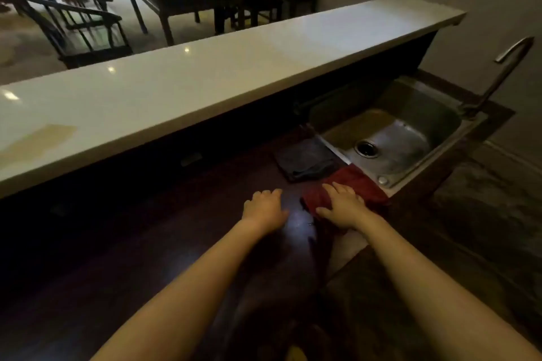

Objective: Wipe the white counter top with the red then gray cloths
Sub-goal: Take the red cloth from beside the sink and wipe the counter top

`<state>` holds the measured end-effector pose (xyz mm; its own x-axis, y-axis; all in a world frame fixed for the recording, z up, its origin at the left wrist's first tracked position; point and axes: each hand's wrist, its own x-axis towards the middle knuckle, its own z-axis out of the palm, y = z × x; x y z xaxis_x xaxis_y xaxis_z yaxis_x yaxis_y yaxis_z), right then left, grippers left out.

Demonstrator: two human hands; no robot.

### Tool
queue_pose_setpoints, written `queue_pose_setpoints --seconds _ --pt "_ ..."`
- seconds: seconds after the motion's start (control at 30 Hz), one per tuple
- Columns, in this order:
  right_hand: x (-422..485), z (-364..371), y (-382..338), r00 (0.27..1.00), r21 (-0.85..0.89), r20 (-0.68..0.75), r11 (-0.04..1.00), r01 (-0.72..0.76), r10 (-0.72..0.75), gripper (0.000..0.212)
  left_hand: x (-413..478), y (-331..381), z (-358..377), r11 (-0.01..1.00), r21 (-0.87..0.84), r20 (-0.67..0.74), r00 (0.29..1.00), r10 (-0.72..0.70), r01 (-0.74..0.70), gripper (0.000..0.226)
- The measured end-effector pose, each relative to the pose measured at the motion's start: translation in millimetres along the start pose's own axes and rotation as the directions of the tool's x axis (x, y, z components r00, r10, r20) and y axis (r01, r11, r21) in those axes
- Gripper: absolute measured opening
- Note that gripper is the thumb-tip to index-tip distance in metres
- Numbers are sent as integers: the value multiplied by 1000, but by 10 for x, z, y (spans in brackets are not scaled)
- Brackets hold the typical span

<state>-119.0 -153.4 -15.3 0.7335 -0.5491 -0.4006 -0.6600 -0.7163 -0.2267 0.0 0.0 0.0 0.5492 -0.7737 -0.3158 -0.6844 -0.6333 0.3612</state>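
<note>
Hands over dark lower worktop [176,243]. Right hand [341,209] lies flat on red cloth [356,184], fingers spread, not gripping. Left hand [264,209] beside it on bare worktop, fingers loosely curled, holding nothing. Red cloth at near corner of sink [393,138]; gray cloth [305,160] folded just beyond, beside sink. White counter [205,73] raised behind, well apart from both cloths.

Two hands, left [265,208] and right [343,208], one red cloth [363,184], one gray cloth [305,163], one sink [410,138], one faucet [504,73]
</note>
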Motion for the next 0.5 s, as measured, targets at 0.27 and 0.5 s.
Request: queue_pose_setpoints --seconds 0.27,0.5 --pt "429 -57 860 998 -82 62 996 24 -19 83 672 749 553 988 85 105 987 121 -130 73" --pt "642 -32 1174 984 22 67 987 162 -163 78 887 784 950 974 184 121 986 113 -134 88"
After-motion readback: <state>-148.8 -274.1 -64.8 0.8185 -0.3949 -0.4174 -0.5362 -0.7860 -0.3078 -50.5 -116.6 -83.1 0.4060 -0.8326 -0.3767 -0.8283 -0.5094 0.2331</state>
